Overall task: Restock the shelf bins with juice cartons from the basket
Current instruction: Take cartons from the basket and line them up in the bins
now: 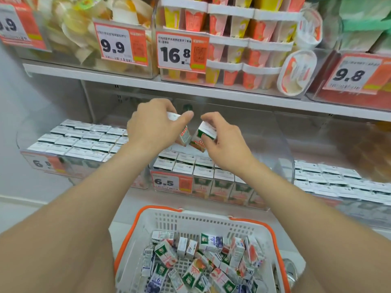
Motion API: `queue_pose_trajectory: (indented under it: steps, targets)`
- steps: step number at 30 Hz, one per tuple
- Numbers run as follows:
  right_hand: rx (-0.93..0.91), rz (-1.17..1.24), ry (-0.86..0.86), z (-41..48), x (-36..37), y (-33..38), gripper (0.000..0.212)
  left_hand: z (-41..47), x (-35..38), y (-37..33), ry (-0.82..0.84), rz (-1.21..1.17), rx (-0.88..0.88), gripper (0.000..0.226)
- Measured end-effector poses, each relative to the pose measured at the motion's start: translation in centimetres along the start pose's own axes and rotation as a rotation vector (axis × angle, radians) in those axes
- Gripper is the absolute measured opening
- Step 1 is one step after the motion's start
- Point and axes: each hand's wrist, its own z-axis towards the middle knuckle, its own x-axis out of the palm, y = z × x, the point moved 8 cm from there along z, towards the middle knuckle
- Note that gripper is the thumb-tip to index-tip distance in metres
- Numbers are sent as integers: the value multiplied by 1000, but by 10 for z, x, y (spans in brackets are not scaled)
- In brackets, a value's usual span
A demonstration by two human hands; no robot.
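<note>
Juice cartons (204,132), one grasped in each grip, left hand (152,127) and right hand (224,144), hover above the middle bin (284,149). Align each upright with existing rows (184,163), lower squarely; basket (148,210) holds more.

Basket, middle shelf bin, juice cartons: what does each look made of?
Basket: moulded plastic, matte white with a lattice of holes; its handles are orange, likely plastic too. Middle shelf bin: clear rigid plastic, probably acrylic, since cartons show through its glossy wall. Juice cartons: printed coated paperboard by their folded, creased tops; any foil lining cannot be seen.
</note>
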Motion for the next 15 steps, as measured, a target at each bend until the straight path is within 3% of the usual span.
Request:
queue_pose_trajectory:
  steps: [3, 11, 13, 15]
  targets:
    - [99, -60, 105, 15, 25, -19, 44, 10, 11, -8, -33, 182, 49, 55]
    - [132, -66, 510, 29, 71, -20, 52, 17, 22, 2, 29, 286, -40, 52]
    - [142, -50, 527, 29, 71, -22, 53, 16, 22, -1, 42, 302, -16, 52]
    - [133, 52, 437, 33, 63, -16, 55, 16, 20, -2, 41, 313, -6, 53]
